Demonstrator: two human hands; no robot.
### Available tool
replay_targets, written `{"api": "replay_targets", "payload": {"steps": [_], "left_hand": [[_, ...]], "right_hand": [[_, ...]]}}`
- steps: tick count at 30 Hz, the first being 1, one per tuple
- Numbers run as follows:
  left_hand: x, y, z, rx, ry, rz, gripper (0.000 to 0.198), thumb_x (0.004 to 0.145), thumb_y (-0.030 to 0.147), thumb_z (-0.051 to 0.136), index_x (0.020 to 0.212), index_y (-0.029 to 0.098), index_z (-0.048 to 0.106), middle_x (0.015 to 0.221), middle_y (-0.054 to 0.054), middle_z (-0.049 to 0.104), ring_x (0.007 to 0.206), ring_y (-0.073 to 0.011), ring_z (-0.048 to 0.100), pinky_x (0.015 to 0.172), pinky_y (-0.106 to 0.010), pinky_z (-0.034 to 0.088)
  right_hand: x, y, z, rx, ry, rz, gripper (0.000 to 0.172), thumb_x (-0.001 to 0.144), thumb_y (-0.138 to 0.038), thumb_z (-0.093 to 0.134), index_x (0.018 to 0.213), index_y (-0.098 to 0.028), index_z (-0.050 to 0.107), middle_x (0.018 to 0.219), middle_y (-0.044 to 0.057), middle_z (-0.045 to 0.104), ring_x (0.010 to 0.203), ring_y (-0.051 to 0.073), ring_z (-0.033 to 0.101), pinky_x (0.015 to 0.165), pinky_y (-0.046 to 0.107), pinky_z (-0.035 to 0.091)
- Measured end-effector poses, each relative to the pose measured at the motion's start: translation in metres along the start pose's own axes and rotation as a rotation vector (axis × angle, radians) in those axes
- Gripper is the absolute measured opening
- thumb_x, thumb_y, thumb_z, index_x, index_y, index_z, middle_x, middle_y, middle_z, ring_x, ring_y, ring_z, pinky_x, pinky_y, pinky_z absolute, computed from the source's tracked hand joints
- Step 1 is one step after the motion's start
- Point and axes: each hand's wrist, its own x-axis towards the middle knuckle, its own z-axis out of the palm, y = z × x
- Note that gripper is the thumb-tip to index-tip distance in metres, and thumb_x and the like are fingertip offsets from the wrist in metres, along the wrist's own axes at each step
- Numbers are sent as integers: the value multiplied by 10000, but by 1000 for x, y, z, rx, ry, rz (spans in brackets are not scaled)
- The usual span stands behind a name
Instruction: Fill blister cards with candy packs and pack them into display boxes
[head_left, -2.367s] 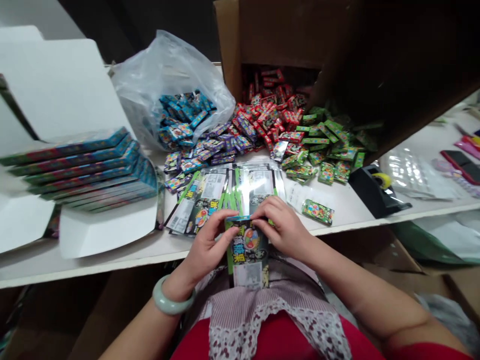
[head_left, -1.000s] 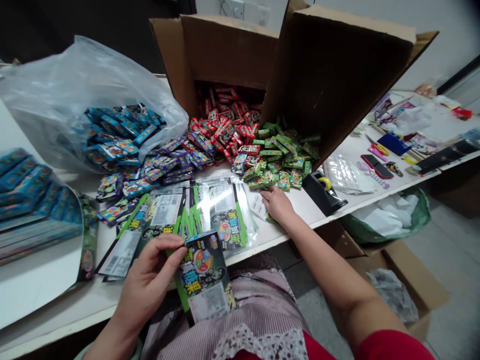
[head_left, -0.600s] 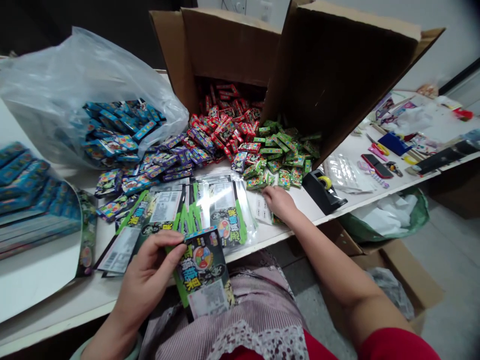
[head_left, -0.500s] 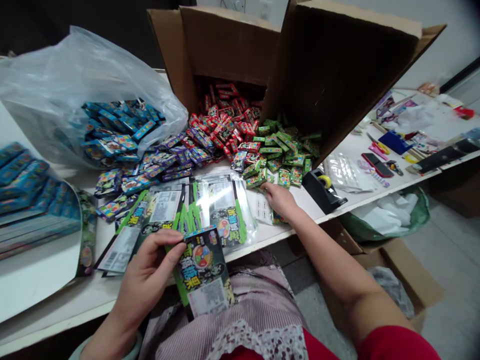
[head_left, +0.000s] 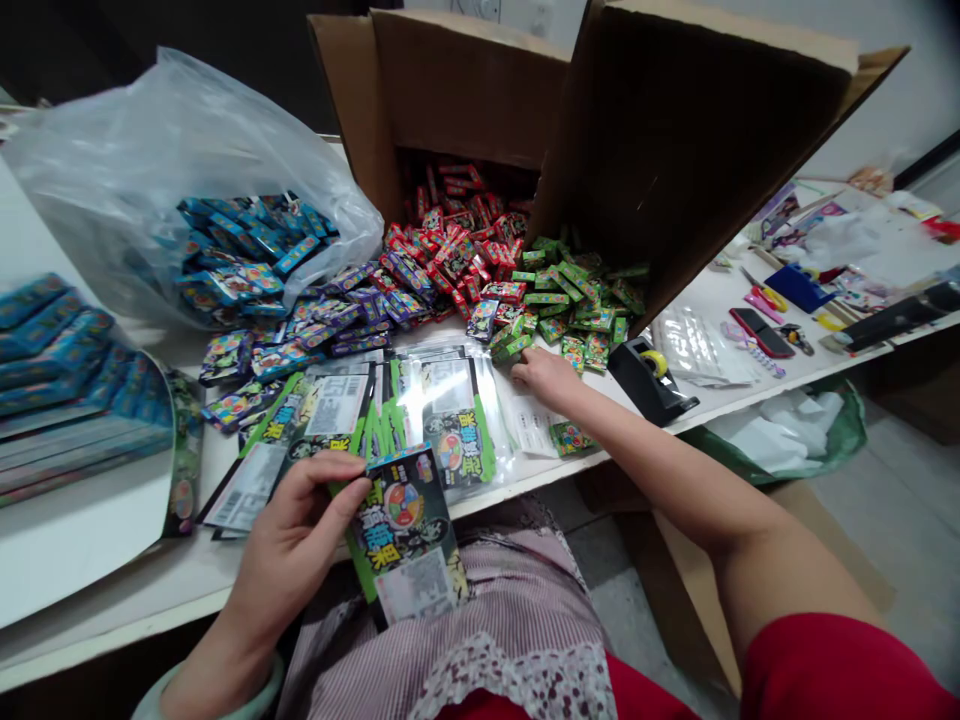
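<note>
My left hand (head_left: 289, 550) grips a glossy printed card (head_left: 405, 530) with green edges, low in the centre of the frame, its fingers pressed together along the card's left side. My right hand (head_left: 547, 378) reaches up centre-right, fingers close together at the near edge of a heap of small green boxes (head_left: 577, 310); I cannot tell whether they hold one. Slick clear plastic sleeves (head_left: 442, 420) lie between my hands, below a brown cardboard carton (head_left: 465, 90) spilling shiny red boxes (head_left: 450, 245).
</note>
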Motion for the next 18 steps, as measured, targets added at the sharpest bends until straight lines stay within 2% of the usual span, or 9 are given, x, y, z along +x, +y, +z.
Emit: {"api": "replay_targets", "payload": {"steps": [4,12,18], "left_hand": [[1,3,-1,-2,3,32,65,859,280,612,884,227,584,907,2,607,904,-153,605,794,-248,511],[4,5,1,12,12,43,80,861,298,606,884,225,583,898,0,613,904,-157,612,800,-250,517],[3,4,0,0,7,30,74,861,292,606,891,228,585,904,-3,615,906,-161,612,809,-261,519]], "right_hand": [[4,1,-6,-26,-18,-75,319,947,-273,444,1188,-263,653,1166,114,594,1051,261,517,747,305,366],[14,5,-11,-58,-74,-150,247,908,-164,478,980,-170,714,1046,140,633,1003,256,538,750,305,374],[18,6,-11,-1,-65,-197,253,911,-138,440,958,-135,689,1105,150,609,1003,241,523,752,302,374]]}}
